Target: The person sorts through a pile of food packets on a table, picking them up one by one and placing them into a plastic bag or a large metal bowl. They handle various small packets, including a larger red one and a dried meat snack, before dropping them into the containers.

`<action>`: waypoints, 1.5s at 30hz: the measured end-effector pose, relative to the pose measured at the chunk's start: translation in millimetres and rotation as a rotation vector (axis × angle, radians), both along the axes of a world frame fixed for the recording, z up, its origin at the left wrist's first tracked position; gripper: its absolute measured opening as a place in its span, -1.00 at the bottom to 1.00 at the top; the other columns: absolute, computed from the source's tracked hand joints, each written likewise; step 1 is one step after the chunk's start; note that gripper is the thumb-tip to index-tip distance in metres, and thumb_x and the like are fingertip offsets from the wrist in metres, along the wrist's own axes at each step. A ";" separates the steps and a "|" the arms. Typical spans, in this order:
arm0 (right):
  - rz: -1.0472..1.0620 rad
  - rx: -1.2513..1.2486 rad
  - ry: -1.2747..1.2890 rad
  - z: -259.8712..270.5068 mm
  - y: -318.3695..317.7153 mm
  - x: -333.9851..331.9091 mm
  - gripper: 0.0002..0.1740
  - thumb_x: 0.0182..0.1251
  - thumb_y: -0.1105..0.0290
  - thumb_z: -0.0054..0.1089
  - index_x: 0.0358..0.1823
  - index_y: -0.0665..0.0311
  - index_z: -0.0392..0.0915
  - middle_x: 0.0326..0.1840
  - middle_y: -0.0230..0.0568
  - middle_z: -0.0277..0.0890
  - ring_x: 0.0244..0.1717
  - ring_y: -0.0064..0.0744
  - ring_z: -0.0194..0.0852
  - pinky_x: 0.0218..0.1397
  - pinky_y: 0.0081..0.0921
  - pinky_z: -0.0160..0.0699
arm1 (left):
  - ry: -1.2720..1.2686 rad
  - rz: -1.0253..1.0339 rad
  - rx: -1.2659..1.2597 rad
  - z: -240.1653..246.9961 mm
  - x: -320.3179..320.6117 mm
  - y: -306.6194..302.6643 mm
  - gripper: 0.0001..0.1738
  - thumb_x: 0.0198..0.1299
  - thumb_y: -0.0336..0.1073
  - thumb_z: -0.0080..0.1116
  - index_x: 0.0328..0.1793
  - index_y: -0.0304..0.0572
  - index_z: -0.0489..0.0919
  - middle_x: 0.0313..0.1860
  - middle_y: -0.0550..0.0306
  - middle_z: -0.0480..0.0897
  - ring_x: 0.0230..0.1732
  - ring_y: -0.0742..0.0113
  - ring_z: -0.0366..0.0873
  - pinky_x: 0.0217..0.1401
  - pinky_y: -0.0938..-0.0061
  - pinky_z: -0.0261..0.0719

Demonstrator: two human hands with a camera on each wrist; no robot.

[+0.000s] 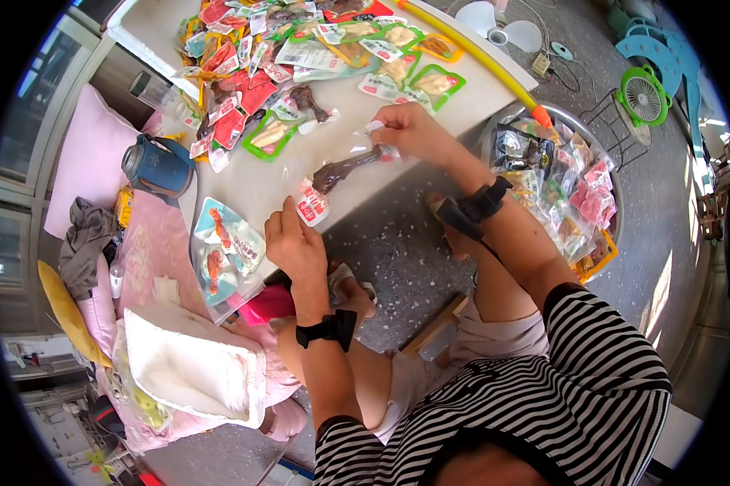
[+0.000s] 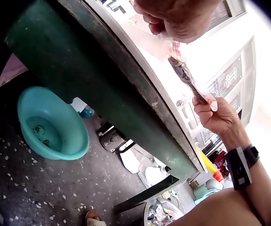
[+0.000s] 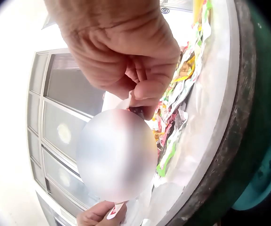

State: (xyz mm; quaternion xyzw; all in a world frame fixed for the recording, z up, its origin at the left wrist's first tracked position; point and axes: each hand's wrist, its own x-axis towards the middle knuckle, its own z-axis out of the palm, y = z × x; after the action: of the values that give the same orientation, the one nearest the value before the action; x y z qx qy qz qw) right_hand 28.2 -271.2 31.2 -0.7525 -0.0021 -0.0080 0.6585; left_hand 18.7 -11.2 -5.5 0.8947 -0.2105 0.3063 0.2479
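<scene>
A dark wrapped drumstick point(image 1: 339, 171) lies mid-frame in the head view, between both hands: the left hand point(image 1: 297, 249) pinches the wrapper's red-and-white end, the right hand point(image 1: 418, 132) its bone end. Packets point(image 1: 247, 83) heap upper left; a metal basin point(image 1: 618, 182) stands right.

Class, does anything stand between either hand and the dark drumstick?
Only the wrapping on the drumstick: the right hand pinches it at the bone end, the left hand at the thicker end. Nothing else visible intervenes.

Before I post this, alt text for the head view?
A person's left hand and right hand hold opposite ends of a clear-wrapped dark drumstick over a pale table. Colourful food packets are heaped on its far side; a round basin of packets sits at right.
</scene>
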 end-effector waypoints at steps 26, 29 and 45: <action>-0.068 0.346 -0.046 -28.1 90.1 -12.1 -0.86 0.36 0.46 0.09 -0.23 0.43 0.51 -0.46 -0.33 0.54 -0.53 -0.63 0.48 -0.49 -0.67 0.52 | -0.118 -0.105 -0.156 1.8 7.1 -1.2 -0.76 0.08 -0.56 0.09 -0.09 -0.35 0.58 -0.41 -0.06 0.53 -0.41 -0.01 0.49 -0.36 0.23 0.44; -0.163 0.524 -0.022 -37.3 95.1 -6.6 -0.86 0.35 0.47 0.09 -0.22 0.43 0.51 -0.44 -0.28 0.56 -0.48 -0.58 0.55 -0.47 -0.66 0.56 | 0.044 -0.251 -0.281 8.1 -9.9 -12.6 -0.76 0.08 -0.59 0.06 -0.10 -0.35 0.58 -0.43 -0.04 0.51 -0.44 0.04 0.48 -0.40 0.28 0.42; 0.039 0.457 0.183 -42.4 109.9 -2.7 -0.82 0.33 0.46 0.07 -0.20 0.46 0.56 -0.39 -0.19 0.61 -0.44 -0.48 0.63 -0.38 -0.59 0.67 | -0.039 -0.240 -0.132 4.4 -13.2 -19.2 -0.74 0.02 -0.59 0.11 -0.12 -0.34 0.62 -0.39 -0.04 0.52 -0.37 -0.01 0.49 -0.32 0.23 0.46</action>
State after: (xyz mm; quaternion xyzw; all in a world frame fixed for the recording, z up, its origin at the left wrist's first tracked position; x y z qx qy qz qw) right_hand 25.5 -161.3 -11.2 -0.5814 0.0446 0.0726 0.8092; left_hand 5.6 -30.3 -1.1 0.8386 -0.3003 0.3051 0.3369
